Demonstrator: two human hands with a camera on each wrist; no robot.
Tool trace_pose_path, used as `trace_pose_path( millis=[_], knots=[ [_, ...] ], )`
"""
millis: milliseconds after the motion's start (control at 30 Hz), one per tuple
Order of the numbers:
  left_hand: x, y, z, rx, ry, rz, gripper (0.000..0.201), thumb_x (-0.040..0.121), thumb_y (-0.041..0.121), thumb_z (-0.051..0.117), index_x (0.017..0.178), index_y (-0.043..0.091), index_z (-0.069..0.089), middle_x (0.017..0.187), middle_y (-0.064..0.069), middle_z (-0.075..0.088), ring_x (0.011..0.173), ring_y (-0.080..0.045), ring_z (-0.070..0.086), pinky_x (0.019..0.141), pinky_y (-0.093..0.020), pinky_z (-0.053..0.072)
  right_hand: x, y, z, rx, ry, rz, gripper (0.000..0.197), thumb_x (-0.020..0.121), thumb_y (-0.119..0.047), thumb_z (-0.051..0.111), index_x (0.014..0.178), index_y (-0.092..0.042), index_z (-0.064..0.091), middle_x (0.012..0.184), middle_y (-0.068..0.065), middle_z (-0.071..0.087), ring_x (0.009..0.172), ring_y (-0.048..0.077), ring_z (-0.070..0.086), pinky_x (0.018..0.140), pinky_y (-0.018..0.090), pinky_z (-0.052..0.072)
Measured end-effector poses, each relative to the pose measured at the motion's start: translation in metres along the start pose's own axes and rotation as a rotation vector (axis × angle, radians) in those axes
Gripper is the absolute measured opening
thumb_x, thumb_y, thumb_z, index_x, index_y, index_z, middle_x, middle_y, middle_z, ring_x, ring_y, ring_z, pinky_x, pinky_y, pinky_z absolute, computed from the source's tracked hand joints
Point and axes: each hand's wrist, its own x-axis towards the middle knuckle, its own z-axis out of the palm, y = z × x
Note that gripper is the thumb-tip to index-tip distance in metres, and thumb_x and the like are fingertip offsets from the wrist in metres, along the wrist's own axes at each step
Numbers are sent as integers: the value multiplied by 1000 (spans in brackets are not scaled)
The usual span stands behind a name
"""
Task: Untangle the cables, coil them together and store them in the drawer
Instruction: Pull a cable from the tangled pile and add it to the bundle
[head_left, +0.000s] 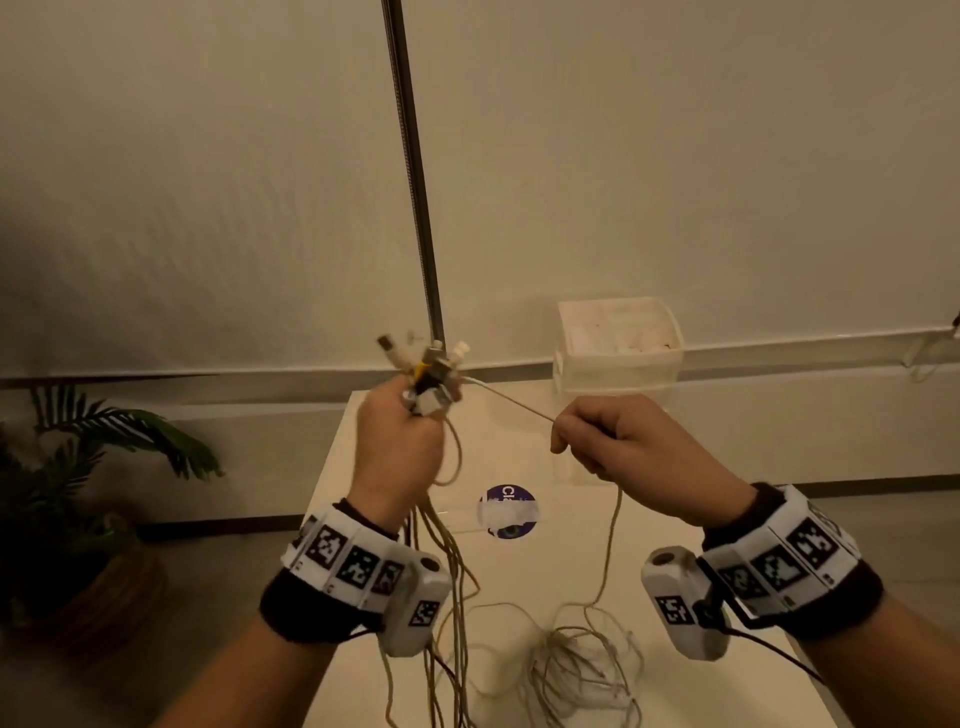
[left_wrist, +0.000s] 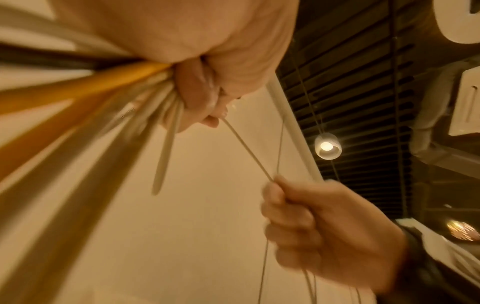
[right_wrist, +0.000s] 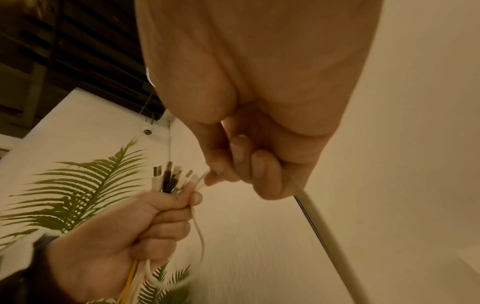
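Note:
My left hand (head_left: 410, 431) is raised above the white table (head_left: 545, 571) and grips a bundle of cables (head_left: 447, 571) just below their plug ends (head_left: 426, 364), which stick up from the fist. The strands hang down past my left wrist; one is yellow (left_wrist: 78, 86). My right hand (head_left: 613, 441) pinches a single thin white cable (head_left: 511, 399) stretched taut between both hands. That cable drops from the right hand to a loose tangle (head_left: 576, 665) on the table. The right wrist view shows the left hand (right_wrist: 135, 226) holding the plugs (right_wrist: 171, 179).
A translucent plastic drawer box (head_left: 618, 348) stands at the table's far right. A thin metal pole (head_left: 415, 182) rises behind the hands. A potted palm (head_left: 78, 493) sits on the floor to the left. A round purple sticker (head_left: 506, 512) marks the tabletop.

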Motion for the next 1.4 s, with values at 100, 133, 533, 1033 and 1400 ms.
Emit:
trace_pose_path(
  millis=[100, 133, 533, 1033, 1400],
  knots=[
    [19, -6, -28, -173, 227, -169, 17, 91, 20, 62, 77, 24, 70, 53, 12, 51, 50, -14, 40, 52, -31, 30, -5, 15, -1, -14, -20, 18, 28, 97, -25, 49, 76, -20, 67, 53, -8, 50, 54, 9, 44, 59, 32, 39],
    [25, -7, -38, -204, 334, -198, 15, 91, 22, 62, 78, 22, 69, 58, 10, 54, 52, -15, 45, 53, -32, 34, -6, 20, -2, -25, -16, 26, 28, 97, -25, 49, 76, -21, 67, 53, -8, 50, 54, 10, 44, 59, 33, 39],
    [-16, 13, 14, 182, -241, 343, 23, 84, 1, 68, 99, 17, 74, 93, 0, 75, 85, -14, 70, 74, -36, 56, 22, 6, 10, -147, -3, -26, 34, 94, -14, 50, 64, -27, 60, 55, -6, 52, 50, 3, 46, 51, 17, 34],
    [14, 9, 11, -20, -27, -57, 22, 93, 1, 54, 83, 14, 68, 58, 11, 60, 46, -11, 43, 47, -27, 33, 5, 16, -7, 331, -37, 77, 26, 100, -11, 46, 88, -5, 69, 56, 1, 48, 52, 15, 37, 55, 30, 32],
    [3, 12, 15, 66, -266, 152, 15, 90, 11, 67, 100, 21, 72, 101, 14, 72, 94, 7, 65, 79, -13, 50, 15, 22, -3, 329, -43, 172, 27, 100, -11, 46, 86, -1, 67, 56, 1, 40, 49, 9, 32, 50, 22, 29]
  ],
)
